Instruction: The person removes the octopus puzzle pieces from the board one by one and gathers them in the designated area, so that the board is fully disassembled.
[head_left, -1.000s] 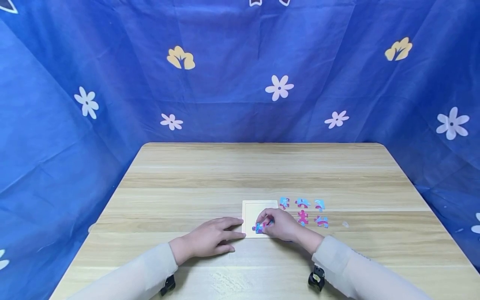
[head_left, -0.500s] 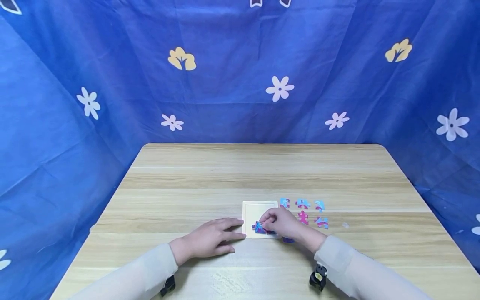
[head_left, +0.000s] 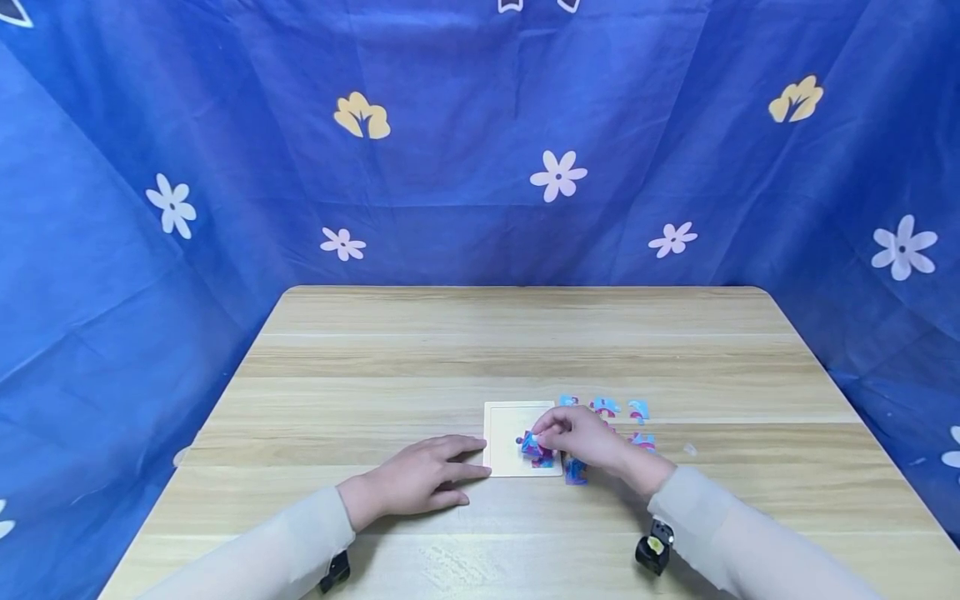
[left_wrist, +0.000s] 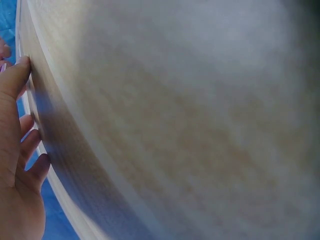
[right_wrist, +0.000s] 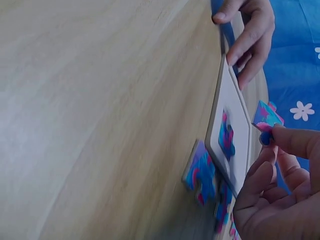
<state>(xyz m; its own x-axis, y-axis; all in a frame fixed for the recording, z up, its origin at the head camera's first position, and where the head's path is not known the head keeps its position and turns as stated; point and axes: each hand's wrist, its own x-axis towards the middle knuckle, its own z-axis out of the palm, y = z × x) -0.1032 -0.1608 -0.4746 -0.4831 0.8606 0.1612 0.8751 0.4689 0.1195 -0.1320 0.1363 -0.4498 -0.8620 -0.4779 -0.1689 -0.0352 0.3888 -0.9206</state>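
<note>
My right hand (head_left: 588, 437) pinches a jigsaw puzzle piece (right_wrist: 267, 117) in pink, purple and blue between thumb and fingertips. In the right wrist view that piece is raised clear of the pale square puzzle tray (right_wrist: 239, 107). One other piece (right_wrist: 226, 135) lies inside the tray, in its near right part, overlapped by the held one in the head view. My left hand (head_left: 420, 475) rests palm down on the table, fingers spread and straight, with fingertips at the tray's left edge. The left wrist view shows only that hand (left_wrist: 22, 175) and the tabletop.
Several loose puzzle pieces (head_left: 604, 407) lie to the right of the tray, some partly hidden by the right hand. One piece (head_left: 575, 472) lies close against the tray's near right corner. A blue flowered cloth (head_left: 450, 183) hangs behind the wooden table (head_left: 375, 358).
My right hand has lifted a piece from the tray's near side and drawn it slightly right and away from me. A second piece stays in the tray. My left hand has not moved.
</note>
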